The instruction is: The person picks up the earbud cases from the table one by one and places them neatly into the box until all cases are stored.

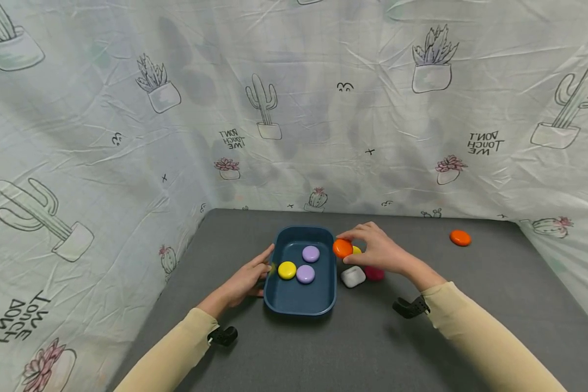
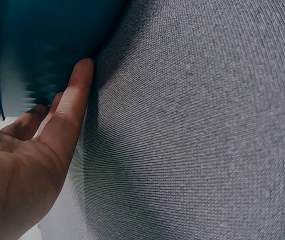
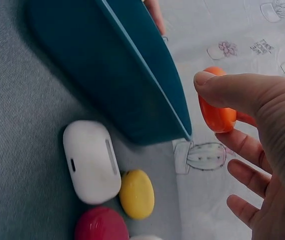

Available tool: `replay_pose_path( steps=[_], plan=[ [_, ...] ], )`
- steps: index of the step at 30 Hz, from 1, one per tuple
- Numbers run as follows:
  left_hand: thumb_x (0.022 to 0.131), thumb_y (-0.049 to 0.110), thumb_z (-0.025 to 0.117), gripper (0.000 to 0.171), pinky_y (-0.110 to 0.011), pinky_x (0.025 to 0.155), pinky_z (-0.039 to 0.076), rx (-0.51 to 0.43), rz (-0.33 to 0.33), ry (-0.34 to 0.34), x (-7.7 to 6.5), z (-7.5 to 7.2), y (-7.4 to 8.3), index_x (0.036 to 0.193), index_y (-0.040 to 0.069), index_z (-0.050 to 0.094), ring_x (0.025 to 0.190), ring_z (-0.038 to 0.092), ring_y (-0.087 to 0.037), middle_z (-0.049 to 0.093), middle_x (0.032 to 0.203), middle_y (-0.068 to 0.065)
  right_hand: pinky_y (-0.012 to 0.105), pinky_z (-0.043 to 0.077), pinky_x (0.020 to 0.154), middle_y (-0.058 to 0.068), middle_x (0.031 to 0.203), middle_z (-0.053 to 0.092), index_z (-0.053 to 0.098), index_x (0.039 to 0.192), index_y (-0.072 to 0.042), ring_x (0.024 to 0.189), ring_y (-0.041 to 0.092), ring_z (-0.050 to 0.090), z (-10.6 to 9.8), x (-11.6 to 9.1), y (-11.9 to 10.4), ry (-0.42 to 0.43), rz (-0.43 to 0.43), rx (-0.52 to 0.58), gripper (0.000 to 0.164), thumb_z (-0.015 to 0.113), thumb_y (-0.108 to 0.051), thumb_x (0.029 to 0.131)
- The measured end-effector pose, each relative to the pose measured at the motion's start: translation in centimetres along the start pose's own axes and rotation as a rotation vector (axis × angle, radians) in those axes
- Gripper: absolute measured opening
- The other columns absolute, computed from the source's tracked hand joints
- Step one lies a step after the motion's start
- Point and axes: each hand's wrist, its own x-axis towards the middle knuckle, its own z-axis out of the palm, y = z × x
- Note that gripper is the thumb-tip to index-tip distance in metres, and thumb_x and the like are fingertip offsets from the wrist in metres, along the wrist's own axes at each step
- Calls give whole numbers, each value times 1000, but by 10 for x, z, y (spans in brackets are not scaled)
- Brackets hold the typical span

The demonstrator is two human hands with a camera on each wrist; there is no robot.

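A dark blue rectangular bin [image 1: 300,311] stands mid-table. Inside it lie a yellow round disc [image 1: 287,270] and two lavender discs [image 1: 306,274]. My left hand [image 1: 245,280] rests against the bin's left outer wall, with fairly straight fingers along it in the left wrist view. Between thumb and fingertips my right hand [image 1: 372,247] pinches a glossy orange disc [image 3: 218,116], held up at the bin's right rim. Below that hand, beside the bin, are a white earbud case [image 3: 91,161], a yellow disc [image 3: 136,194] and a dark red rounded piece [image 3: 101,225].
Another orange disc [image 1: 460,238] lies far off at the table's back right. The grey table [image 1: 353,354] meets a hanging cloth [image 1: 313,120] printed with cacti behind and on the left. Part of a white thing [image 3: 145,237] shows at the right wrist view's bottom edge.
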Motion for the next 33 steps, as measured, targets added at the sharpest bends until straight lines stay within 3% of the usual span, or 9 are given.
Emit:
replay_pose_path(
  steps=[11,18,33],
  plan=[
    [107,25,47,64,-48,84,57,-5,-3,0,1,1,1,161,47,22,139,45,-40,14,169,-13,52,40,94,0,127,62,69,135,-26,119,27,43,11,21,-16,-81,-35,-57,49,80,-35,88],
    [107,26,45,63,-50,86,56,7,-5,-8,0,0,1,161,48,21,140,43,-41,14,169,-14,53,34,101,1,124,62,70,133,-25,122,27,41,24,33,-20,-134,-59,-149,48,79,-34,87],
    [106,23,47,65,-50,84,57,-30,-13,16,-1,2,1,161,46,24,138,47,-39,19,167,-17,55,33,103,3,123,64,73,128,-21,122,29,42,37,40,-29,-180,-106,-279,46,80,-37,86]
  ],
)
